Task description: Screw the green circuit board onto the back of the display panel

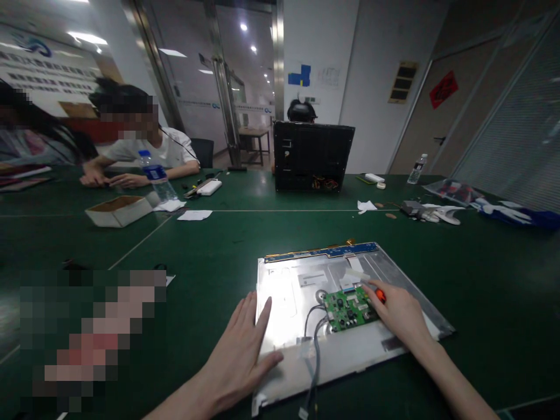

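Note:
On the table in front of me lies an LCD panel [280, 303], its silvery back facing up. A green circuit board [347, 309] sits on it, with grey cables [317, 356] trailing toward the near edge. Along the far edge runs a narrow blue circuit strip [324, 253]. My left hand [238, 350] rests over the panel's left edge, fingers stretched out and thumb apart. My right hand [400, 312] is closed over the right end of the green board, around a tool with an orange end [381, 296]. My fingers hide the rest of that tool.
A black-backed device [312, 157] stands upright across the green table [210, 245]. An open white box [120, 211] and a water bottle [156, 175] are at the left. Gloves [441, 213] and a second bottle [417, 169] lie and stand at the right. Other people sit opposite.

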`<state>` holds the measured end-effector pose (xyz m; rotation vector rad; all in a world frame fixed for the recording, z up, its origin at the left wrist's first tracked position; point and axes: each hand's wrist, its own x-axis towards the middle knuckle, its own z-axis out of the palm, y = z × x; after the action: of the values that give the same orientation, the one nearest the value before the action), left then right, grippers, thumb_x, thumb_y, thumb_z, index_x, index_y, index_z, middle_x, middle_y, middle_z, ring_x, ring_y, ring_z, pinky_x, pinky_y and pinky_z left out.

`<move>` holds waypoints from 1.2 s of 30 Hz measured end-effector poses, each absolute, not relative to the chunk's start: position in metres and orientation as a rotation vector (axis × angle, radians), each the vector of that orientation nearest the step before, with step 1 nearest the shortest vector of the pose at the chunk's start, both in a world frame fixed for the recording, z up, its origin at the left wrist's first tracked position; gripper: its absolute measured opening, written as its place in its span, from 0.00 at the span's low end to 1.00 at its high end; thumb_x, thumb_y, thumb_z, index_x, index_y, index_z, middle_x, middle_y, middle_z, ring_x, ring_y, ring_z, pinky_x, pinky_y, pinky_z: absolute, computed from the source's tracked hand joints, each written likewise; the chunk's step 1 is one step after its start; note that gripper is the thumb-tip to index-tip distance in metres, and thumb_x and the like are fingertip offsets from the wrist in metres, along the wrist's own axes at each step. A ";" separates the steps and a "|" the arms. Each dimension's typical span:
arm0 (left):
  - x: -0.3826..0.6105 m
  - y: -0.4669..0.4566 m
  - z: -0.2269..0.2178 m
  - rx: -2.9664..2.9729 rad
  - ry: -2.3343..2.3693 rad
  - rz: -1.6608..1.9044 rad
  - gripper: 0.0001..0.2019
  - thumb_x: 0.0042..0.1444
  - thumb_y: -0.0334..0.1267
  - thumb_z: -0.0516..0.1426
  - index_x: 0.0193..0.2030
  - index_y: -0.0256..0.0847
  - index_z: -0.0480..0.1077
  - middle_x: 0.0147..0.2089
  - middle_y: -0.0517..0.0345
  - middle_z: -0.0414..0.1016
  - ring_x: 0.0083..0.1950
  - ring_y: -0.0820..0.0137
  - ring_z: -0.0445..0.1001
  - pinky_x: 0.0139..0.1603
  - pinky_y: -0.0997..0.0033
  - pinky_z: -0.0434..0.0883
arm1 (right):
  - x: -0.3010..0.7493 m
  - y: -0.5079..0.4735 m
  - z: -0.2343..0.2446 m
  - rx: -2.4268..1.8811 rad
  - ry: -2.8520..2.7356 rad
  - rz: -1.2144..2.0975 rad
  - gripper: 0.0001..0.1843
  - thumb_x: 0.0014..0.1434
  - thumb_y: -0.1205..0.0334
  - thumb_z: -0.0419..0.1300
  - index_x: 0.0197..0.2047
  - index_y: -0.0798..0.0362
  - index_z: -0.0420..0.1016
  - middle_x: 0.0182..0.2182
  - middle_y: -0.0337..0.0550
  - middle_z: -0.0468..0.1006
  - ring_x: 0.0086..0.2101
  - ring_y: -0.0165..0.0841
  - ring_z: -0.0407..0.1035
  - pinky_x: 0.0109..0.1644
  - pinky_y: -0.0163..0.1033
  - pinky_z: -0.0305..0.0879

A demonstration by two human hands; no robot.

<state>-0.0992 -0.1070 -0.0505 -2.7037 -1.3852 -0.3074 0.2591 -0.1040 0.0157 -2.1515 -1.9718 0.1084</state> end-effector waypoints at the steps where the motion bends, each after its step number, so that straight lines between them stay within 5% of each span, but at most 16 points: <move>1: -0.091 -0.105 -0.049 -2.723 -1.412 -0.276 0.49 0.59 0.68 0.48 0.74 0.30 0.45 0.71 0.26 0.50 0.71 0.38 0.51 0.65 0.39 0.57 | 0.260 -0.101 0.015 -2.139 -1.980 0.102 0.25 0.67 0.49 0.45 0.53 0.51 0.78 0.45 0.51 0.82 0.44 0.45 0.77 0.45 0.45 0.70; 7: -0.049 -0.096 -0.027 -2.861 -1.527 -0.196 0.48 0.60 0.67 0.46 0.72 0.23 0.50 0.70 0.20 0.48 0.71 0.36 0.48 0.66 0.38 0.53 | 0.285 -0.087 0.007 -2.121 -1.997 0.070 0.23 0.66 0.52 0.48 0.48 0.53 0.81 0.48 0.50 0.81 0.48 0.44 0.76 0.48 0.44 0.70; 26: 0.011 -0.079 -0.007 -2.963 -1.665 -0.097 0.47 0.61 0.65 0.48 0.73 0.24 0.47 0.73 0.25 0.43 0.73 0.40 0.40 0.70 0.43 0.45 | 0.355 -0.067 -0.002 -2.294 -1.928 -0.019 0.21 0.62 0.58 0.47 0.46 0.56 0.79 0.44 0.55 0.81 0.42 0.49 0.76 0.43 0.50 0.70; 29: 0.020 -0.074 -0.012 -2.984 -1.676 -0.134 0.48 0.61 0.66 0.47 0.73 0.24 0.45 0.73 0.27 0.41 0.74 0.40 0.38 0.71 0.43 0.43 | 0.372 -0.062 0.001 -2.305 -1.879 0.007 0.23 0.61 0.55 0.46 0.47 0.56 0.78 0.47 0.57 0.80 0.43 0.50 0.76 0.41 0.51 0.71; 36: 0.042 -0.063 -0.016 -3.025 -1.648 -0.245 0.48 0.61 0.68 0.43 0.73 0.24 0.46 0.74 0.29 0.41 0.74 0.40 0.38 0.71 0.44 0.42 | 0.408 -0.085 -0.001 -2.221 -1.903 0.241 0.24 0.56 0.44 0.50 0.39 0.52 0.79 0.33 0.51 0.82 0.30 0.44 0.76 0.30 0.45 0.74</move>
<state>0.0417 -0.0634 -0.0157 -3.0245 -1.6483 -0.2451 0.4077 -0.0847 -0.0011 -2.2207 -1.9034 0.2406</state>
